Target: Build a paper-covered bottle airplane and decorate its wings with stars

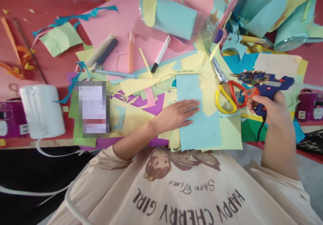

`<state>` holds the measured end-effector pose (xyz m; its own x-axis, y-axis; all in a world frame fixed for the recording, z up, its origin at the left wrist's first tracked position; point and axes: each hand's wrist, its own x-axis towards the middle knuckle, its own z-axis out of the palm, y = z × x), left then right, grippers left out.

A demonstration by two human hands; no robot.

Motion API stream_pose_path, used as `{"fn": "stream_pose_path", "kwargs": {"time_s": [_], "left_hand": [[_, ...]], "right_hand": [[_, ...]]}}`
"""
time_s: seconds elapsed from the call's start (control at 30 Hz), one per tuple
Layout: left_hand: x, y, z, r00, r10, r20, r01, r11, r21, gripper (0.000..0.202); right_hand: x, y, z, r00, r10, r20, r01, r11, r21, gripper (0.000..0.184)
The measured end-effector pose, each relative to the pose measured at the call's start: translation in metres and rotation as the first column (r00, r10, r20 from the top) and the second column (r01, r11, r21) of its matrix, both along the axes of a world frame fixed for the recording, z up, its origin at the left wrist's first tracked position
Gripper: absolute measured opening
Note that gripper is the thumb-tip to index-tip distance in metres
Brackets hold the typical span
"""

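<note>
My left hand [178, 112] lies flat, fingers stretched to the right, on a sheet of light blue paper [202, 134] near the table's front edge. My right hand [275, 109] is wrapped round a dark blue glue gun [271, 87] with a small red light and a dark cord hanging below. Its nozzle points left and its barrel is coated with messy residue. Just left of the gun lie scissors [222, 75] with one red and one yellow handle loop, the red one close to my right fingers. Yellow and pale green paper sheets show beneath the blue paper.
A blurred phone [93, 109] and a white power strip [42, 110] lie at left. Behind are a black-and-white marker [161, 54], an orange marker [131, 51], a utility knife [104, 53] and a blue-wrapped bottle [171, 16]. Paper scraps cover much of the table.
</note>
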<state>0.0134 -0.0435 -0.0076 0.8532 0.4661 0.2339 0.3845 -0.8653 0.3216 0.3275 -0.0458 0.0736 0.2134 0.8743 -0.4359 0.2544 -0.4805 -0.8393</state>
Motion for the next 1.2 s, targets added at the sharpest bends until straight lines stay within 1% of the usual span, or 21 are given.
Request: {"fn": "stream_pose_path", "kwargs": {"time_s": [0.1, 0.17, 0.23, 0.27, 0.3, 0.33, 0.4, 0.47, 0.53, 0.63, 0.7, 0.77, 0.83, 0.9, 0.97, 1.0, 1.03, 1.07, 1.1, 1.13, 1.2], "left_hand": [[-0.001, 0.0, 0.005, 0.998, 0.013, 0.065, -0.012, 1.0, -0.016, 0.037], [-0.004, 0.003, 0.013, 0.987, 0.043, 0.153, -0.038, 0.999, -0.035, 0.031], [-0.012, 0.011, 0.024, 0.96, 0.136, 0.244, -0.122, 0.99, -0.07, 0.025], [-0.018, 0.017, 0.029, 0.937, 0.233, 0.259, -0.214, 0.972, -0.1, 0.022], [-0.024, 0.024, 0.034, 0.899, 0.356, 0.255, -0.333, 0.934, -0.131, 0.019], [-0.031, 0.031, 0.037, 0.845, 0.486, 0.223, -0.462, 0.873, -0.154, 0.018], [-0.044, 0.047, 0.04, 0.723, 0.68, 0.121, -0.665, 0.733, -0.144, 0.013], [-0.054, 0.059, 0.036, 0.586, 0.809, 0.043, -0.805, 0.587, -0.086, 0.007], [-0.059, 0.067, 0.031, 0.516, 0.856, -0.033, -0.856, 0.514, -0.059, 0.009], [-0.057, 0.071, 0.026, 0.45, 0.883, -0.13, -0.892, 0.45, -0.031, 0.018], [-0.052, 0.072, 0.027, 0.421, 0.886, -0.194, -0.904, 0.427, -0.009, 0.014], [-0.047, 0.074, 0.032, 0.379, 0.885, -0.271, -0.918, 0.396, 0.009, 0.007], [-0.045, 0.076, 0.039, 0.324, 0.879, -0.349, -0.936, 0.351, 0.017, 0.002], [-0.048, 0.078, 0.047, 0.299, 0.872, -0.388, -0.944, 0.33, 0.014, 0.005], [-0.053, 0.078, 0.057, 0.304, 0.887, -0.348, -0.945, 0.328, 0.011, 0.008], [-0.056, 0.077, 0.061, 0.315, 0.903, -0.293, -0.944, 0.33, 0.002, 0.008], [-0.058, 0.076, 0.066, 0.349, 0.91, -0.222, -0.935, 0.354, -0.019, 0.007], [-0.059, 0.074, 0.07, 0.411, 0.9, -0.143, -0.911, 0.409, -0.043, 0.005], [-0.058, 0.072, 0.073, 0.5, 0.863, -0.072, -0.865, 0.496, -0.071, 0.005], [-0.056, 0.07, 0.074, 0.614, 0.789, -0.02, -0.787, 0.609, -0.1, 0.005], [-0.047, 0.066, 0.072, 0.827, 0.562, 0.019, -0.556, 0.821, -0.129, 0.009]], "right_hand": [[0.022, 0.003, -0.014, 0.97, -0.216, 0.11, 0.2, 0.969, 0.143, 0.009], [0.035, 0.005, -0.019, 0.93, -0.298, 0.216, 0.264, 0.949, 0.174, 0.007], [0.045, 0.008, -0.02, 0.847, -0.312, 0.431, 0.273, 0.95, 0.151, 0.009], [0.048, 0.009, -0.019, 0.796, -0.296, 0.528, 0.278, 0.954, 0.116, 0.012], [0.05, 0.011, -0.018, 0.751, -0.26, 0.607, 0.279, 0.958, 0.066, 0.017], [0.051, 0.012, -0.016, 0.711, -0.222, 0.667, 0.284, 0.959, 0.016, 0.021], [0.053, 0.015, -0.013, 0.656, -0.141, 0.742, 0.284, 0.956, -0.069, 0.03], [0.054, 0.017, -0.011, 0.578, -0.054, 0.814, 0.261, 0.958, -0.122, 0.039], [0.056, 0.017, -0.009, 0.486, 0.05, 0.872, 0.21, 0.962, -0.172, 0.045], [0.061, 0.014, -0.004, 0.38, 0.165, 0.91, 0.148, 0.961, -0.235, 0.046], [0.061, 0.011, -0.001, 0.328, 0.142, 0.934, 0.147, 0.969, -0.199, 0.044], [0.056, 0.009, 0.002, 0.299, 0.06, 0.952, 0.134, 0.985, -0.105, 0.043], [0.048, 0.007, 0.001, 0.333, -0.04, 0.942, 0.048, 0.999, 0.025, 0.038], [0.037, 0.007, -0.004, 0.418, -0.14, 0.898, -0.069, 0.98, 0.185, 0.028], [0.024, 0.009, -0.01, 0.516, -0.215, 0.829, -0.135, 0.936, 0.326, 0.02], [0.017, 0.011, -0.012, 0.574, -0.213, 0.79, -0.161, 0.917, 0.365, 0.018], [0.01, 0.013, -0.014, 0.624, -0.193, 0.757, -0.186, 0.904, 0.384, 0.019], [0.002, 0.015, -0.015, 0.665, -0.162, 0.729, -0.208, 0.897, 0.39, 0.02], [-0.007, 0.018, -0.016, 0.709, -0.11, 0.697, -0.241, 0.891, 0.385, 0.02], [-0.016, 0.021, -0.016, 0.747, -0.052, 0.663, -0.282, 0.878, 0.386, 0.019], [-0.035, 0.027, -0.016, 0.816, 0.079, 0.572, -0.354, 0.851, 0.388, 0.016]]}}
